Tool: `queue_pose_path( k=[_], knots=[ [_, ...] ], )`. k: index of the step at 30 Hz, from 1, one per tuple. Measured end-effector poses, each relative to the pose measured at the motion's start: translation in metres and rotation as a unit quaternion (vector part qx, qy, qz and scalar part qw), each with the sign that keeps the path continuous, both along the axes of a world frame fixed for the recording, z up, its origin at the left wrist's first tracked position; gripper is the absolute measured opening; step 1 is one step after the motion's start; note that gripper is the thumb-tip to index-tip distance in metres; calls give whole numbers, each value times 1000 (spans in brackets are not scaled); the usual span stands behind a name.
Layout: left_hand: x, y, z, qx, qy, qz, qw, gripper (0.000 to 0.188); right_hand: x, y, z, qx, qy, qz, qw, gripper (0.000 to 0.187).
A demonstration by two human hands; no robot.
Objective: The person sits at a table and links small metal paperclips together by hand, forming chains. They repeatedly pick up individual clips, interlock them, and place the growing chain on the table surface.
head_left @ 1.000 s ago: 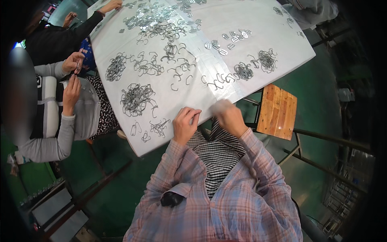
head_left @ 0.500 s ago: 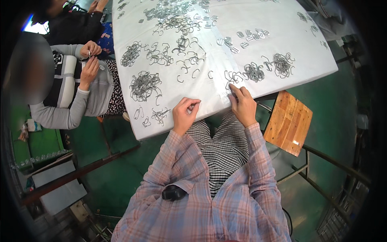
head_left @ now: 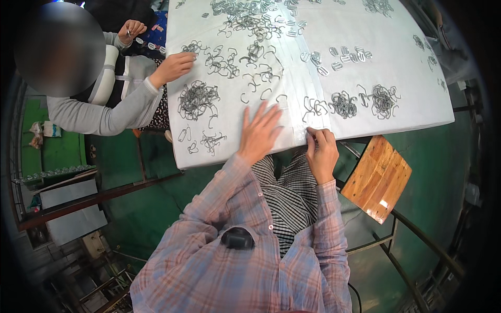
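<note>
The bare left hand is spread wide and slightly blurred over the white-covered table, its fingers apart and closed on nothing that shows; the bare right hand is drawn narrow at the near edge, thumb and fingertips close together, though whether they pinch a small piece I cannot tell; its low place by the edge probably gives it a steady spot for fine finger work; the curved grey wire hooks lie in a loose, thin scatter, perhaps so that single ones come free without tangling, while the dense round pile of grey wire pieces and its neighbour, another tangled grey wire heap, seem kept apart as separate stock; the flat oval slotted silvery plates sit farther back, likely to leave the near strip for handling; relative to the grips, the curved hooks lie just beyond the left fingertips, apparently untouched, and a small cluster of bent grey wire hooks lies just ahead of the right fingertips; the dense pile is ahead and to the right of that hand.
</note>
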State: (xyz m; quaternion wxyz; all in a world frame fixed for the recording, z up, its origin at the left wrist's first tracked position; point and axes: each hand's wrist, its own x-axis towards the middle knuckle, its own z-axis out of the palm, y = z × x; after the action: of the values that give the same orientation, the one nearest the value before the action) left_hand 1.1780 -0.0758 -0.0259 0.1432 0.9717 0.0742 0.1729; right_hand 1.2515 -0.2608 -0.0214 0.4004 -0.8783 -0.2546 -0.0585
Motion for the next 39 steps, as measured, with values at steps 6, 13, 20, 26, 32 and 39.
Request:
queue_pose_path(
  k=[6, 13, 20, 26, 32, 39],
  knots=[
    [-50, 17, 13, -86, -15, 53, 995, 31, 51, 92, 22, 58, -49, 142, 987, 7],
    [-55, 3, 6, -168, -35, 73, 983, 35, 99, 151, -5, -200, -88, 266, 939, 12],
    [23, 59, 25, -174, -108, 58, 977, 38, 54, 97, 25, -73, 10, 238, 969, 11],
    [121, 121, -24, -63, -15, 131, 989, 49, 37, 56, 48, 85, 131, 143, 977, 24],
    [86, 111, -6, -48, -16, 68, 996, 35, 37, -16, 26, 139, 161, -14, 977, 12],
    [134, 104, 14, -55, -51, 134, 988, 16, 15, 44, 10, 198, 90, 189, 957, 8]
  ],
)
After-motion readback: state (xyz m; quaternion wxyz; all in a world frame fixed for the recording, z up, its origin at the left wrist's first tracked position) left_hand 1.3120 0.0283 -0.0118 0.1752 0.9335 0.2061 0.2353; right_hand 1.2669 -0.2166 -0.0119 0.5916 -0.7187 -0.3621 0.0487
